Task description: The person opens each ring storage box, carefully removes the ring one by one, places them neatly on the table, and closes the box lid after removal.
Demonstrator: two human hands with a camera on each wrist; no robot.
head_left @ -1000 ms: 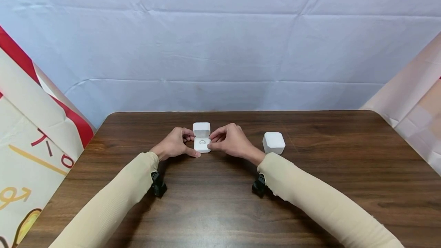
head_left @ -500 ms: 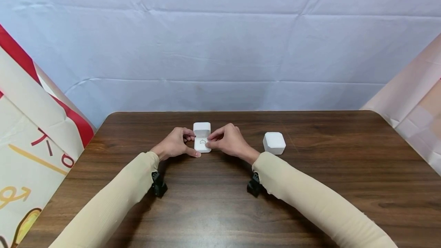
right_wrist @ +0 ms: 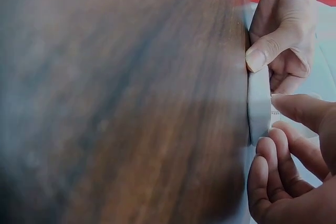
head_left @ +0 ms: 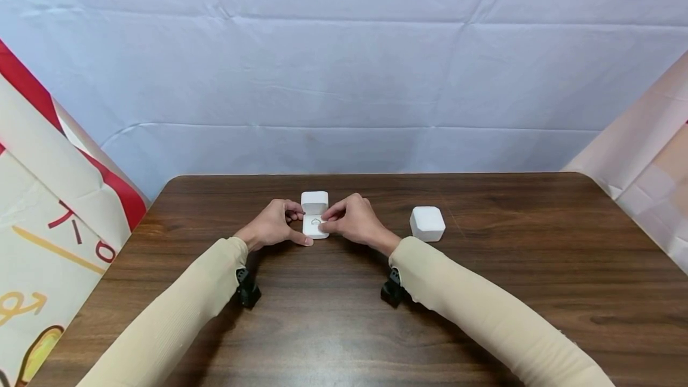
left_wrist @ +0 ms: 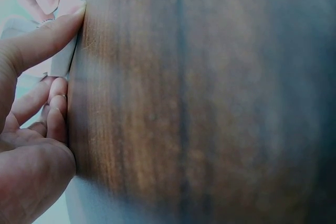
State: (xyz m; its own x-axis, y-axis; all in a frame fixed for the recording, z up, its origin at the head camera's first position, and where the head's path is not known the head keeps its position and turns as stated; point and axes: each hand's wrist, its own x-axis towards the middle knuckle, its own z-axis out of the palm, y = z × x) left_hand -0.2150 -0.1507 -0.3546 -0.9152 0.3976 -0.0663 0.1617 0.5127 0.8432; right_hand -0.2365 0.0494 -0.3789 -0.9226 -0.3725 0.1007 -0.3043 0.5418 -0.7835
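Open box (head_left: 315, 203) sat nr far edge of counter (head_left: 322, 321), L of mid, ring (head_left: 315, 221) inside. L hand (head_left: 273, 223) gripped box side & front corner; R hand (head_left: 357, 220) at ring, pinched or not: couldn't tell. Step, prob.: handling ring; next likely needed fine pinch, box steady.

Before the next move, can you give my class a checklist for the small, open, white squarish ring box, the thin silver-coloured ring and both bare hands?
1. Lid of the small, white squarish ring box raised: ok.
2. Thin silver-coloured ring in the box's base: ok.
3. Left hand steadying the box: ok, thumb at its front, fingers at its left side.
4. Right hand firmly pinching the ring: cannot tell; thumb and fingertips are close beside it.
5. Closed white squarish box apart from both hands: ok, standing to the right on the brown wood-grain table.
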